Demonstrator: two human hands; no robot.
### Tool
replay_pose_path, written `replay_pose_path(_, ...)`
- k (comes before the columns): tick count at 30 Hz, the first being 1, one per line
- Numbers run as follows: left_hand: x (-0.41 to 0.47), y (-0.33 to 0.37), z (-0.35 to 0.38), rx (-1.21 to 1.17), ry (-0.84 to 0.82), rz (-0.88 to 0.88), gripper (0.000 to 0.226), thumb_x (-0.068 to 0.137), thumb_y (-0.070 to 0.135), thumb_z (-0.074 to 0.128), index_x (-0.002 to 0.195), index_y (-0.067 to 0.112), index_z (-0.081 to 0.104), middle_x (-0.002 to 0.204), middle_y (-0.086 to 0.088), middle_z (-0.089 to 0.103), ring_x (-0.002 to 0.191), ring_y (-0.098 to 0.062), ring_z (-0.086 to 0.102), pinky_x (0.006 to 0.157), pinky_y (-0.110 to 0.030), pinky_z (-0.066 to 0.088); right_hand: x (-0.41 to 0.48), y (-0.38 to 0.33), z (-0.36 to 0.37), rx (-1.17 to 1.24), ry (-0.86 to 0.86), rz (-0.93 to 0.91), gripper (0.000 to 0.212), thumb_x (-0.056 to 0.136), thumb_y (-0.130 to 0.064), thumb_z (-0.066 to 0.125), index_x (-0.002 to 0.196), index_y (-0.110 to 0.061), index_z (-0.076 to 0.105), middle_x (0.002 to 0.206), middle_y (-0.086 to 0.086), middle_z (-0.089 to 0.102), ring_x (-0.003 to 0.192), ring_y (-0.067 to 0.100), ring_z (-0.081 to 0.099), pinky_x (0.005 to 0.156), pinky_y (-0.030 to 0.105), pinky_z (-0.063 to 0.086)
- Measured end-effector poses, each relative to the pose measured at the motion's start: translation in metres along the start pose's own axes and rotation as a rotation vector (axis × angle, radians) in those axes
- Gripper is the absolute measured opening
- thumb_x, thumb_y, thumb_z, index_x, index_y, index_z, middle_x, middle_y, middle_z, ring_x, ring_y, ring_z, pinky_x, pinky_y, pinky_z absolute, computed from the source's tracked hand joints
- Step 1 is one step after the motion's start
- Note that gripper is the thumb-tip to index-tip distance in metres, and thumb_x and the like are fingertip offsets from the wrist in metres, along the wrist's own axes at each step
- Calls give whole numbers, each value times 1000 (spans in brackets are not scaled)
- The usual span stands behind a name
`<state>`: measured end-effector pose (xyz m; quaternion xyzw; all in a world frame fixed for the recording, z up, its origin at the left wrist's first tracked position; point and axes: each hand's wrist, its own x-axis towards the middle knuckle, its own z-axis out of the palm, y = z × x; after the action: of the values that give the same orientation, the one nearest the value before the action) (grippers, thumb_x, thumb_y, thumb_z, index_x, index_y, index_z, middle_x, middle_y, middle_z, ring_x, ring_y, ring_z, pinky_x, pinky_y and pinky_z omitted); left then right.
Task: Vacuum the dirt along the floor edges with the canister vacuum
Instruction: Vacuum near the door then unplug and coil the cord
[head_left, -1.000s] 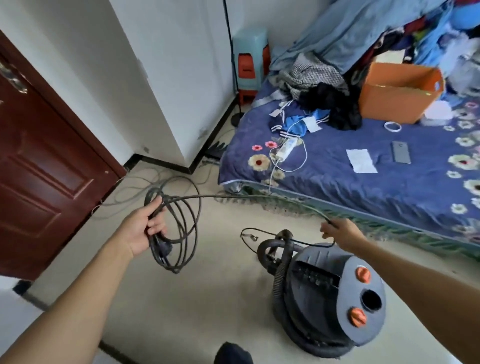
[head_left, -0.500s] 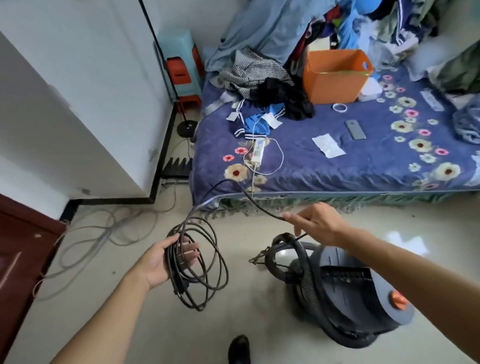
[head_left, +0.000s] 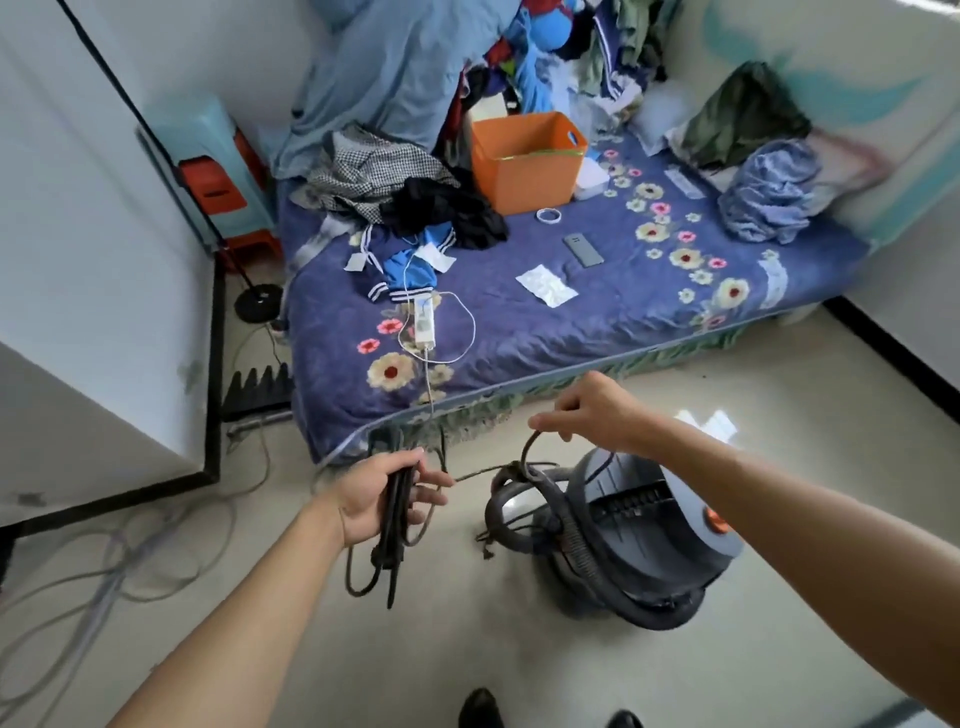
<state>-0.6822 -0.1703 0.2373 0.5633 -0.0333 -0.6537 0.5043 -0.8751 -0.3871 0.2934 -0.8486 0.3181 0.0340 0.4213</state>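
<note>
One grey canister vacuum stands on the floor at about 4 o'clock from the middle of the view, just short of the bed's near edge. It has one orange knob showing at its 3 o'clock side, and one ribbed hose coils against its 9 o'clock side. One dark power cord hangs in a bundle of loops at 9 o'clock of the hose, and a strand of it runs across toward the hose.

The floor is pale and glossy, with black skirting along white walls and loose pale cables at 8 o'clock. The bed, at 12 o'clock, wears a purple flowered cover. On it lie one orange bin, one phone, one white power strip and a heap of clothes. Two stacked stools stand at 10 o'clock. Two dark shoe tips show at 6 o'clock.

There are two hands. The left hand is palm up, its fingers curled round the cord bundle. The right hand, above the hose, pinches a loop of the cord between thumb and forefinger, the other fingers bent.
</note>
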Motion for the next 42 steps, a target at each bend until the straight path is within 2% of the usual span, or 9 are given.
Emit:
replay_pose_path(8, 14, -1, 57, 123, 67, 211, 17, 97, 9, 51, 107, 3, 62, 117, -10, 69, 75, -17, 61, 52, -25, 42, -31, -5, -11, 410, -38, -30, 51, 86, -51, 65, 47, -21, 55, 53, 6, 35, 45, 15, 26, 43, 22, 26)
replay_pose_path(13, 5, -6, 89, 373, -4, 206, 24, 98, 19, 50, 93, 4, 67, 83, -12, 72, 66, -14, 50, 57, -23, 36, -45, 10, -17, 591, 5, -1, 46, 81, -54, 62, 59, -14, 56, 54, 2, 29, 47, 13, 23, 44, 23, 20)
replay_pose_path(17, -15, 2, 81, 464, -64, 208, 40, 85, 48, 65, 71, 12, 55, 51, 1, 48, 51, -13, 40, 56, -23, 36, -53, 48, -19, 294, 68, 14, 44, 72, -41, 82, 70, -2, 61, 54, -2, 44, 48, 11, 37, 47, 22, 30)
replay_pose_path(21, -53, 26, 55, 387, -139, 326, 48, 57, 50, 87, 50, 19, 52, 46, 2, 32, 43, -13, 37, 59, -32, 47, -62, 115, -4, -161, 282, 209, 29, 83, -40, 74, 65, -25, 57, 62, -5, 59, 59, 16, 56, 57, 33, 46)
replay_pose_path(24, -86, 47, 39, 304, -134, 386, 55, 55, 42, 91, 51, 19, 42, 44, 4, 23, 33, -8, 26, 42, -23, 38, -78, 159, 12, -194, 296, 324, 26, 92, -36, 63, 69, -26, 58, 69, 1, 61, 65, 21, 58, 58, 34, 48)
replay_pose_path(30, -94, 61, 24, 234, -51, 426, 43, 81, 25, 69, 63, 16, 31, 45, 7, 22, 33, -3, 22, 38, -17, 23, -89, 182, 92, 112, 192, 424, 42, 99, -36, 52, 66, -13, 64, 64, 0, 64, 68, 20, 63, 62, 31, 40)
replay_pose_path(37, -42, 51, 66, 971, 151, 335, 22, 87, 6, 68, 73, 11, 52, 46, 4, 40, 37, -8, 32, 42, -20, 26, -100, 169, 119, 261, 115, 354, 46, 100, -42, 46, 68, -11, 57, 65, 1, 60, 62, 19, 57, 57, 28, 39)
replay_pose_path(41, -4, 46, 116, 1125, -30, 196, 24, 85, 14, 73, 74, 11, 51, 48, 3, 42, 40, -12, 37, 41, -24, 30, -122, 181, 87, 339, 342, 359, 39, 83, -53, 69, 99, -19, 57, 80, -3, 59, 73, 15, 56, 66, 30, 45)
replay_pose_path(42, 5, 45, 130, 1109, -97, 162, 27, 84, 15, 74, 73, 10, 49, 49, 1, 39, 41, -13, 35, 41, -24, 29, -127, 183, 76, 353, 368, 351, 56, 75, -57, 75, 115, -26, 52, 86, -5, 57, 77, 12, 56, 70, 29, 46)
